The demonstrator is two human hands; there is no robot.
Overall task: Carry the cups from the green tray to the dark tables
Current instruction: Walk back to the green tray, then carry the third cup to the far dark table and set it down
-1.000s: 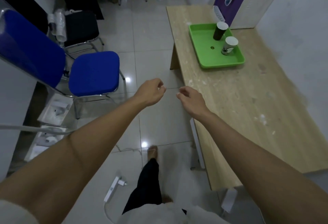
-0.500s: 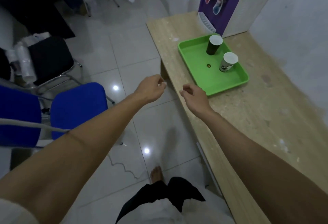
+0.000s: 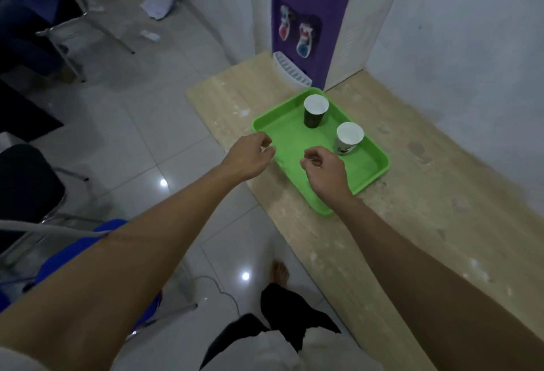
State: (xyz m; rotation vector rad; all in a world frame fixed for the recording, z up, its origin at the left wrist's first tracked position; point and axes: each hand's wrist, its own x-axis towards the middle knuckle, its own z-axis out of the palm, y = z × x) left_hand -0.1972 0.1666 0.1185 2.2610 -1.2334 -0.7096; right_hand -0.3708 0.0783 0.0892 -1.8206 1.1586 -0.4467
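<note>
A green tray lies on a light wooden table. Two paper cups stand upright in it: a dark cup at the far side and a white printed cup to its right. My left hand hovers at the tray's near-left rim, fingers loosely curled and empty. Over the tray's near part floats my right hand, also loosely curled and empty, a short way from the white printed cup. No dark table is in view.
A water dispenser with a purple front stands at the table's far end against the wall. A blue chair and a black chair are on the tiled floor at left. My bare foot is beside the table edge.
I have stepped closer to the tray. Both hands moved forward from the table's near edge to the tray, the right one now over it. The cups have not moved.
</note>
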